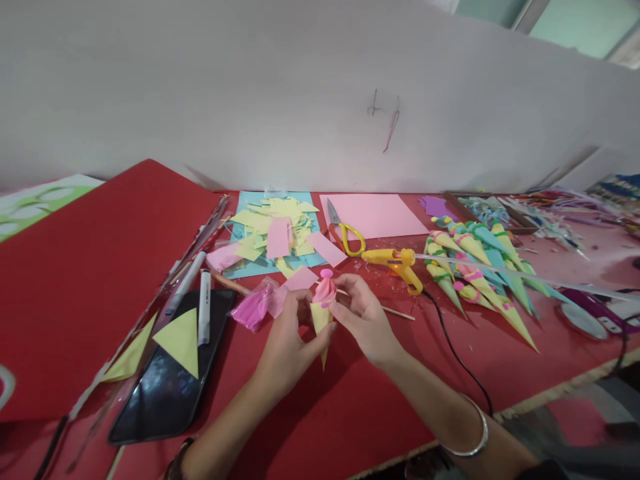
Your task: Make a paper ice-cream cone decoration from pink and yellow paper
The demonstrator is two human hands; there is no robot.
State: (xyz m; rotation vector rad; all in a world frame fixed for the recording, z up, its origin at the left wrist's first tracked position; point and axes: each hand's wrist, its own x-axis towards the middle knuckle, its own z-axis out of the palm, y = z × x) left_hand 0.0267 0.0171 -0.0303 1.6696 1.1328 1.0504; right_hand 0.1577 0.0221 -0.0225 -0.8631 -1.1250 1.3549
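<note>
- Fingers of left hand (287, 340) clamped on yellow cone (319, 319).
- Right hand (369, 321) fingers touching its rim; cannot tell whether gripping.
- Cone between both hands, long axis near-upright, tip down.
- Glue gun (395, 259) beyond, on surface (300, 427).

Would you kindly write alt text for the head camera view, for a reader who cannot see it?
The person's left hand holds a pink-topped yellow paper cone above a red table; the right hand touches the cone's rim. Beyond lie paper pieces, scissors and a glue gun, with decorated cones piled to the right.
</note>
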